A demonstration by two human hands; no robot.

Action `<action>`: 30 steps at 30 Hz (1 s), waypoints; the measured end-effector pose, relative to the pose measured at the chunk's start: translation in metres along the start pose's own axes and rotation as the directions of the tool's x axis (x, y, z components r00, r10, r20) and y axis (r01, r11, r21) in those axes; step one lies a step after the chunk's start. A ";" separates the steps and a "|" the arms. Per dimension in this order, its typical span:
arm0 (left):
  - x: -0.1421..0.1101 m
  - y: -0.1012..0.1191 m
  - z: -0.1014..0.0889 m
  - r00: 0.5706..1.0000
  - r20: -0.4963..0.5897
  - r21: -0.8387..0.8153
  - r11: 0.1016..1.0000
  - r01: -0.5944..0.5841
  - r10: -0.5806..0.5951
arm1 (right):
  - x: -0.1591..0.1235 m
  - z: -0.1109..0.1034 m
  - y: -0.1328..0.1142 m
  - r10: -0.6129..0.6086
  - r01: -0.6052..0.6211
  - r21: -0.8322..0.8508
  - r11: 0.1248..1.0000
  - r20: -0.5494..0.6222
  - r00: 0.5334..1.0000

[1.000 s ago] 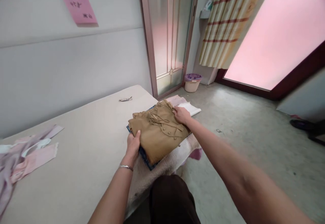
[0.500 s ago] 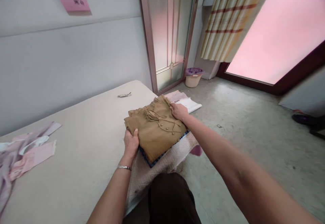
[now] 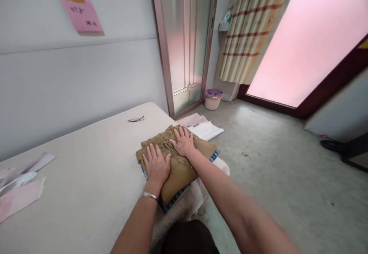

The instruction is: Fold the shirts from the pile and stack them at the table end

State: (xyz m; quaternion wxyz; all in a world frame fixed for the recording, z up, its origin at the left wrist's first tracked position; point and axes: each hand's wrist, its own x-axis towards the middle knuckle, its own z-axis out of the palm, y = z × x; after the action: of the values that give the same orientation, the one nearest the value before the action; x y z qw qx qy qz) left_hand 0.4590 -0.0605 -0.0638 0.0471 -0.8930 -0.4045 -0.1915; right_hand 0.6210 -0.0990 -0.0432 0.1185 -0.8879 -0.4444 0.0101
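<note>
A folded tan garment with buttons and a drawstring tops a small stack at the bed's near right corner. Under it a blue checked cloth shows at the edges, and beneath that lies a pale knitted piece. My left hand lies flat on the left part of the tan garment, fingers spread. My right hand rests flat beside it, nearer the far edge. Both hands are open and hold nothing.
The bed's beige surface stretches left to pink and white clothes. A small dark clip lies near the wall. Folded white and pink cloth sits beyond the stack. A pink bin stands by the glass door.
Both hands left the edges of the tan garment and now lie flat on top of it. The stack shifted slightly on the bed corner, and the view tilted.
</note>
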 end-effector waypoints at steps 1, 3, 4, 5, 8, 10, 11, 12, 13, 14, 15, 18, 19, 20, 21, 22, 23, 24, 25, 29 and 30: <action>-0.004 -0.002 0.010 1.000 -0.003 0.005 1.000 -0.012 0.012 | 0.001 0.011 0.002 0.024 -0.024 0.002 1.000 0.011 1.000; -0.011 -0.007 0.024 0.999 -0.034 0.002 1.000 -0.030 0.030 | 0.001 0.027 0.007 0.041 -0.041 0.002 0.999 -0.021 0.999; -0.011 -0.009 0.028 0.998 -0.046 -0.005 0.999 -0.036 0.036 | 0.001 0.032 0.008 0.042 -0.042 0.002 0.999 -0.043 0.998; -0.011 -0.010 0.029 0.998 -0.053 -0.012 0.999 -0.038 0.037 | 0.001 0.034 0.009 0.043 -0.043 0.003 0.999 -0.057 0.997; -0.006 -0.012 0.022 0.999 -0.022 -0.053 0.998 -0.043 0.041 | 0.001 0.027 0.007 0.059 -0.058 0.014 0.998 -0.026 0.998; -0.005 -0.017 0.010 0.998 0.006 -0.115 0.991 -0.068 0.069 | 0.001 0.013 0.007 0.056 -0.058 0.031 0.998 0.063 0.996; -0.007 -0.022 0.003 0.997 -0.003 -0.157 0.984 -0.078 0.079 | 0.000 0.004 0.010 0.041 -0.045 0.038 0.998 0.102 0.994; -0.010 -0.028 -0.004 0.997 -0.034 -0.205 0.976 -0.069 0.064 | -0.002 -0.005 0.015 0.022 -0.027 0.042 0.999 0.118 0.993; -0.015 -0.035 -0.010 0.997 -0.075 -0.256 0.966 -0.023 0.004 | -0.004 -0.014 0.022 0.011 -0.015 0.038 0.999 0.106 0.994; -0.020 -0.043 -0.015 0.990 -0.100 -0.311 0.948 0.066 -0.102 | -0.008 -0.021 0.030 0.018 -0.020 0.030 0.999 0.079 0.997; -0.026 -0.051 -0.019 0.967 -0.085 -0.365 0.910 0.196 -0.242 | -0.011 -0.028 0.039 0.053 -0.054 0.017 0.998 0.045 0.998; -0.036 -0.067 -0.022 0.789 0.202 -0.459 0.655 0.600 -0.580 | -0.022 -0.038 0.066 0.216 -0.216 -0.003 0.976 0.075 0.973; -0.036 -0.069 -0.022 0.725 0.322 -0.482 0.553 0.679 -0.609 | -0.025 -0.038 0.072 0.241 -0.241 -0.008 0.970 0.101 0.965; -0.034 -0.069 -0.021 0.668 0.429 -0.525 0.434 0.733 -0.609 | -0.028 -0.037 0.076 0.246 -0.246 -0.011 0.969 0.115 0.963; -0.030 -0.067 -0.021 0.620 0.516 -0.575 0.298 0.762 -0.591 | -0.030 -0.035 0.078 0.240 -0.240 -0.014 0.971 0.113 0.964; -0.026 -0.065 -0.021 0.584 0.583 -0.616 0.161 0.771 -0.565 | -0.031 -0.033 0.078 0.235 -0.235 -0.017 0.972 0.102 0.967; -0.021 -0.061 -0.020 0.556 0.632 -0.641 0.039 0.767 -0.540 | -0.032 -0.030 0.077 0.233 -0.232 -0.022 0.972 0.086 0.969; -0.015 -0.058 -0.020 0.536 0.666 -0.650 -0.050 0.758 -0.519 | -0.033 -0.028 0.075 0.234 -0.233 -0.027 0.972 0.069 0.970; -0.010 -0.056 -0.020 0.526 0.684 -0.652 -0.101 0.752 -0.505 | -0.032 -0.026 0.073 0.238 -0.237 -0.032 0.971 0.056 0.970; 0.005 -0.055 -0.019 0.554 0.680 -0.668 -0.094 0.738 -0.481 | -0.029 -0.021 0.065 0.259 -0.257 -0.052 0.965 0.027 0.966; 0.006 -0.057 -0.018 0.566 0.669 -0.675 -0.076 0.734 -0.482 | -0.028 -0.020 0.064 0.263 -0.261 -0.056 0.964 0.023 0.965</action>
State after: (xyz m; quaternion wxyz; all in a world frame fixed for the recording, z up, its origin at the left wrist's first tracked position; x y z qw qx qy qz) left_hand 0.4153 -0.0227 -0.0484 -0.6145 -0.4639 -0.5706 -0.2856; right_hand 0.6564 -0.1623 -0.0402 0.0860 -0.9414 -0.3249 0.0274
